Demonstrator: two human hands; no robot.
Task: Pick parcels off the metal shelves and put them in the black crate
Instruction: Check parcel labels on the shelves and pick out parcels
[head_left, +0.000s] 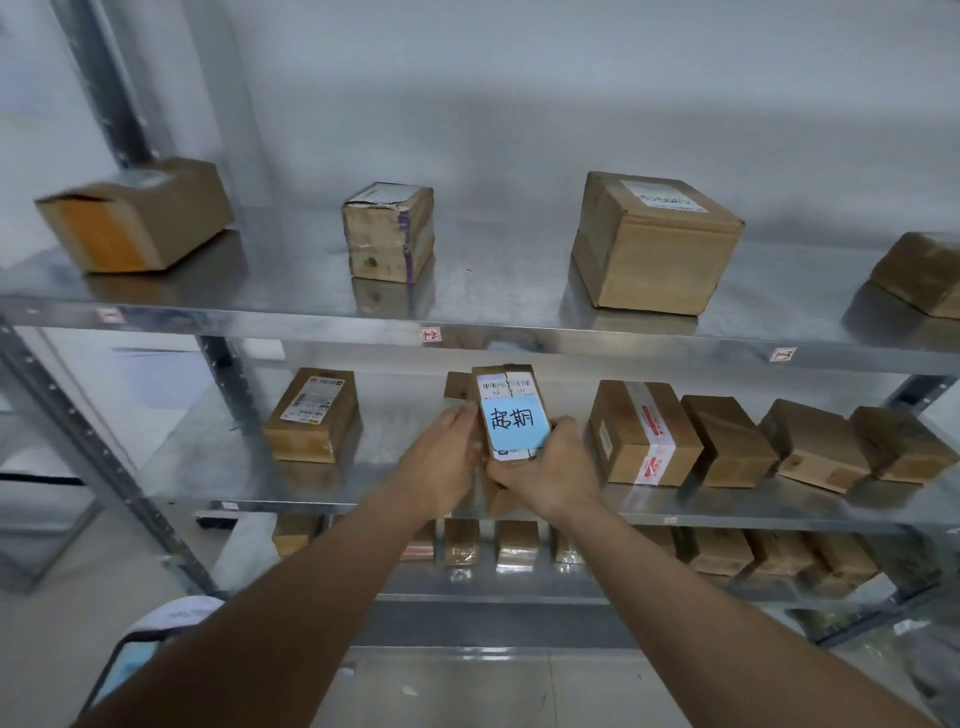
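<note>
At the upper left of the frame a brown box with an orange end (132, 218) sat on the top metal shelf (483, 296), with a small taped cube (388, 232) and a larger carton (655, 240) further right along it. On the middle shelf (208, 462), left of centre, stood a labelled parcel (311, 415). At the centre, both hands held one small parcel (511, 415) bearing a barcode label and a blue note (515, 422) with handwritten characters, raised just above the middle shelf's front edge. The left hand (441, 457) pressed against the parcel's left side, fingers curled onto it; the right hand (545, 467) gripped its lower right corner, thumb across the front. To the right stood a carton with red-and-white tape (644, 434), then three plain brown boxes (727, 441) touching in a row. The lowest shelf (519, 587) held a line of more parcels (519, 545). At the lower left corner a dark-rimmed container (135, 660) was partly visible; what it was could not be told.
</note>
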